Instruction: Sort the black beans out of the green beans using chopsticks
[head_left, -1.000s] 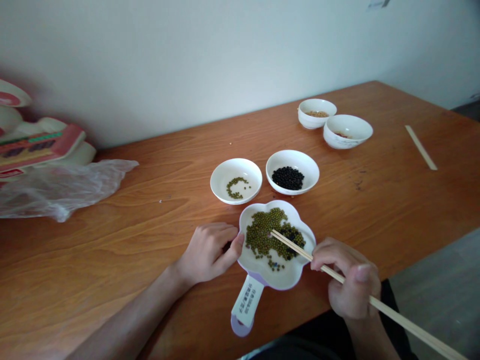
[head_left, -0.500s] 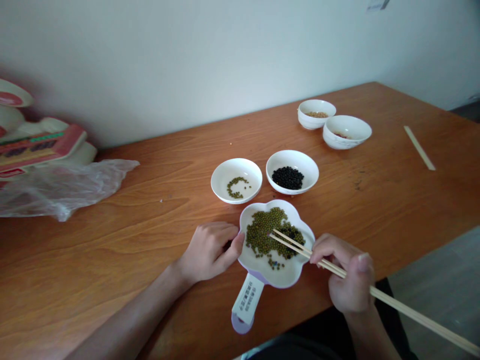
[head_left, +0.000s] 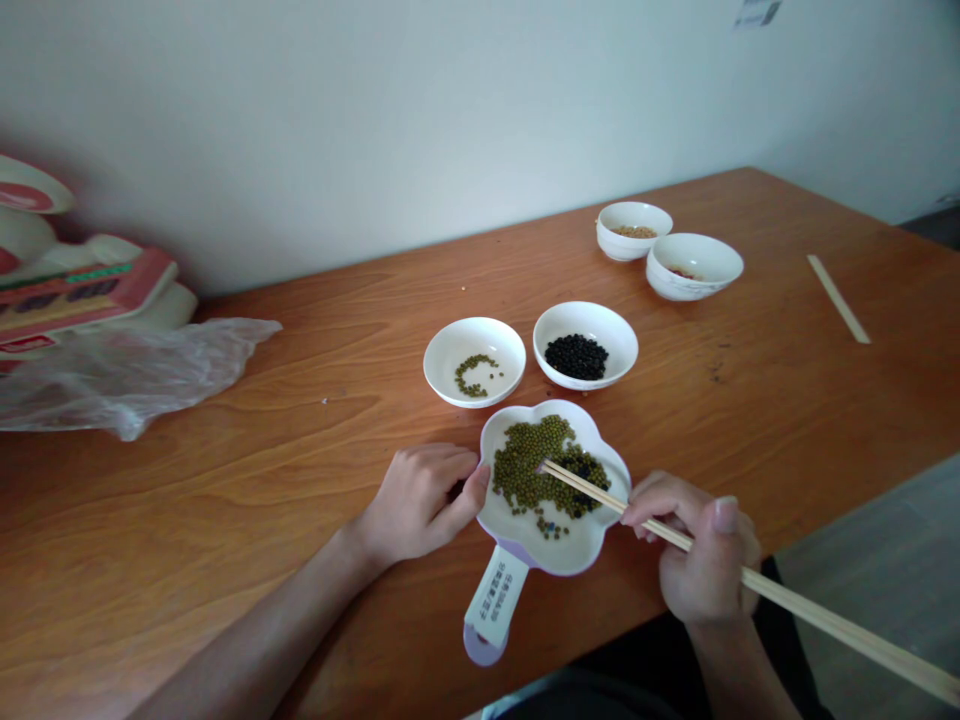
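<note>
My right hand is closed around a pair of wooden chopsticks. Their tips are together among the green beans in a flower-shaped white dish with a purple rim and a labelled handle. Whether the tips pinch a bean is too small to tell. Darker beans are mixed in at the right of the dish. My left hand grips the dish's left edge between thumb and fingers. Just beyond stand a white bowl with a few green beans and another bowl of black beans.
Farther back on the right are a bowl of tan grains and a bowl with reddish bits. A flat pale strip lies near the right. At left sit a crumpled plastic bag and a red-and-cream object against the wall.
The chopstick tips spread slightly apart half a second ago and have come together again in the beans. My left hand has kept its place on the dish.
</note>
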